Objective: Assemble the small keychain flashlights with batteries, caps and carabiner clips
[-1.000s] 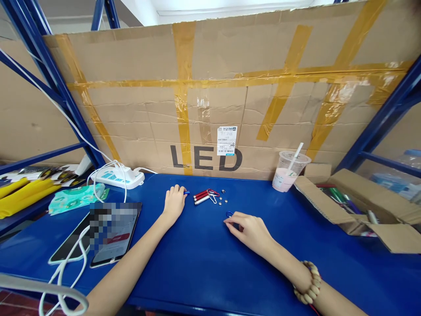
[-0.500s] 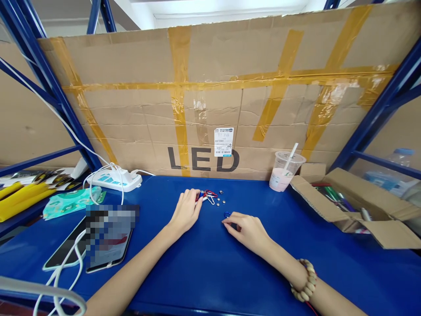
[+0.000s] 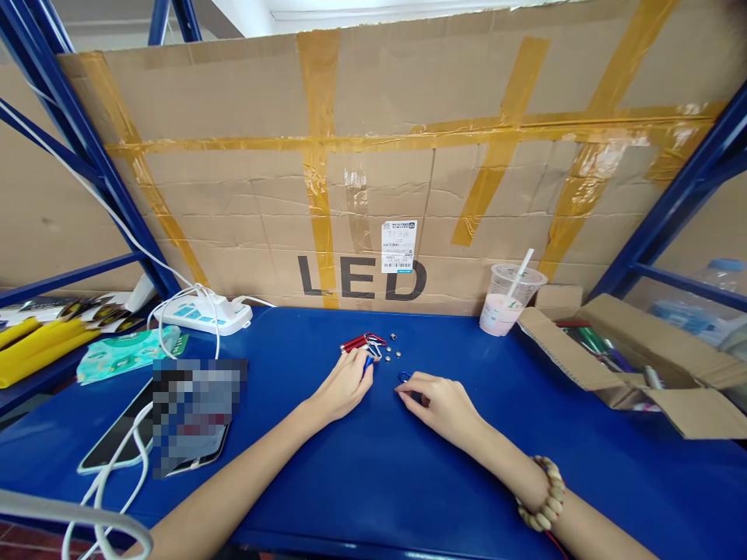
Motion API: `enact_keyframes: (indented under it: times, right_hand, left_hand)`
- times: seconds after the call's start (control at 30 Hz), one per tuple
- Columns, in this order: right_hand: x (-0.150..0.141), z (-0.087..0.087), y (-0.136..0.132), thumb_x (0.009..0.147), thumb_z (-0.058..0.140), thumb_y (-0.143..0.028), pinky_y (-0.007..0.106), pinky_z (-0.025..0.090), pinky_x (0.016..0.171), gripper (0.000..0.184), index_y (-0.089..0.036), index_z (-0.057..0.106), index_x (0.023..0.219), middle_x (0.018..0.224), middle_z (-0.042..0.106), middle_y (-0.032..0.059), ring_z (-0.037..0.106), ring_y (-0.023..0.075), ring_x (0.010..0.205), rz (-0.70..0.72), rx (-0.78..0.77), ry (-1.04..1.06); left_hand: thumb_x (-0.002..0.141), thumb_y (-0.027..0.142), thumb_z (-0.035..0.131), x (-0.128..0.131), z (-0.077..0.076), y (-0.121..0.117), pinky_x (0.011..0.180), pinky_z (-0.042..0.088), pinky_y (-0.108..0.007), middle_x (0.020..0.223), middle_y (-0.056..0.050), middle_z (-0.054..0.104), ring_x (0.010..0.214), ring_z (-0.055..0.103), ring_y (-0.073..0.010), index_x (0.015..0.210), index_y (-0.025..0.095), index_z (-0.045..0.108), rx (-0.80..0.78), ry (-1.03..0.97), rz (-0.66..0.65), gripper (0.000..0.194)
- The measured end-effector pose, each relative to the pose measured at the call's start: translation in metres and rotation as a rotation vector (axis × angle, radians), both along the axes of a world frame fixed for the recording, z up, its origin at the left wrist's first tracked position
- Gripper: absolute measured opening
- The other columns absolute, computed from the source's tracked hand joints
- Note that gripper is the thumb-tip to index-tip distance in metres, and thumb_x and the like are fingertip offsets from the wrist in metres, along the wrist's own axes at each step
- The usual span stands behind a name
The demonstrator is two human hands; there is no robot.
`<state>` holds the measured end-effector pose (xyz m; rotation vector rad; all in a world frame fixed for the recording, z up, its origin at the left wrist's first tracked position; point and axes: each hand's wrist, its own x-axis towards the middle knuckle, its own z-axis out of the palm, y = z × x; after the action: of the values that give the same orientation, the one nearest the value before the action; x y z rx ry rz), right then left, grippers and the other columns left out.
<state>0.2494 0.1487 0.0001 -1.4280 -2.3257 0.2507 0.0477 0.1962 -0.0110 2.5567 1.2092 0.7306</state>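
My left hand (image 3: 341, 386) is closed on a small blue tube (image 3: 368, 363), of which only the end shows past the fingers. Just beyond it lie red metal tubes (image 3: 353, 343) with a red carabiner clip (image 3: 377, 339), and a silver carabiner clip (image 3: 374, 351) beside them. Several button cells (image 3: 398, 354) are scattered to the right of the clips. Thumb and fingers of my right hand (image 3: 440, 400) pinch a blue carabiner clip (image 3: 404, 376), whose loop sticks out at the fingertips; whatever else is in that hand is hidden.
A cup with a straw (image 3: 506, 307) stands at the back right, beside an open cardboard box (image 3: 607, 381) of pens. To the left are a power strip (image 3: 204, 315), two phones (image 3: 120, 428) with white cables, and a teal packet (image 3: 125, 354). Taped cardboard (image 3: 262, 210) closes the back.
My left hand has drawn back slightly toward me and to the right, with the blue tube in it. The red tubes now show uncovered. My right hand stays almost in place.
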Motion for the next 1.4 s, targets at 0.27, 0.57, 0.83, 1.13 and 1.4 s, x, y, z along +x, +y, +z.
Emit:
enact_keyframes:
  times: [0.27, 0.57, 0.83, 1.13, 1.4]
  right_hand:
    - [0.001, 0.0, -0.001, 0.086, 0.042, -0.027, 0.021, 0.033, 0.052, 0.024, -0.027, 0.066, 0.092, 0.087, 0.064, -0.0027, 0.058, 0.009, 0.068, -0.008, -0.002, -0.009]
    - [0.0, 0.001, -0.001, 0.087, 0.04, -0.028, 0.021, 0.035, 0.053, 0.026, -0.027, 0.066, 0.091, 0.087, 0.063, -0.0018, 0.058, 0.0095, 0.07, 0.0, 0.009, -0.016]
    - [-0.002, 0.004, -0.002, 0.086, 0.042, -0.028, 0.021, 0.034, 0.052, 0.024, -0.027, 0.065, 0.094, 0.09, 0.064, -0.0026, 0.058, 0.009, 0.065, -0.092, 0.01, 0.023]
    - [-0.001, -0.001, 0.0, 0.085, 0.044, -0.037, 0.022, 0.039, 0.054, 0.028, -0.027, 0.062, 0.105, 0.099, 0.06, -0.0001, 0.06, 0.0113, 0.073, -0.115, 0.01, -0.033]
    - [0.001, -0.004, 0.002, 0.087, 0.044, -0.033, 0.022, 0.039, 0.055, 0.025, -0.027, 0.066, 0.096, 0.098, 0.06, -0.0006, 0.059, 0.0106, 0.072, -0.082, 0.001, -0.058]
  left_hand:
    - [0.093, 0.029, 0.021, 0.006, 0.003, -0.005, 0.098, 0.034, -0.039, 0.112, -0.011, 0.049, 0.109, 0.043, -0.0197, 0.119, 0.015, 0.041, -0.048, 0.039, -0.05, 0.036]
    - [0.094, 0.031, 0.018, 0.01, 0.005, -0.007, 0.097, 0.035, -0.04, 0.106, -0.01, 0.049, 0.106, 0.042, -0.0201, 0.117, 0.016, 0.043, -0.089, 0.105, -0.101, 0.038]
    - [0.094, 0.031, 0.017, 0.007, 0.012, -0.017, 0.091, 0.038, -0.036, 0.101, -0.007, 0.051, 0.096, 0.046, -0.0173, 0.106, 0.019, 0.047, -0.119, 0.033, -0.168, 0.034]
    - [0.094, 0.034, 0.018, 0.012, 0.015, -0.022, 0.084, 0.038, -0.035, 0.093, -0.005, 0.053, 0.086, 0.046, -0.017, 0.093, 0.019, 0.047, -0.125, -0.019, -0.13, 0.032]
    - [0.094, 0.029, 0.027, 0.011, 0.01, -0.017, 0.082, 0.037, -0.032, 0.1, -0.005, 0.057, 0.092, 0.049, -0.017, 0.104, 0.019, 0.048, 0.036, 0.012, -0.132, 0.025]
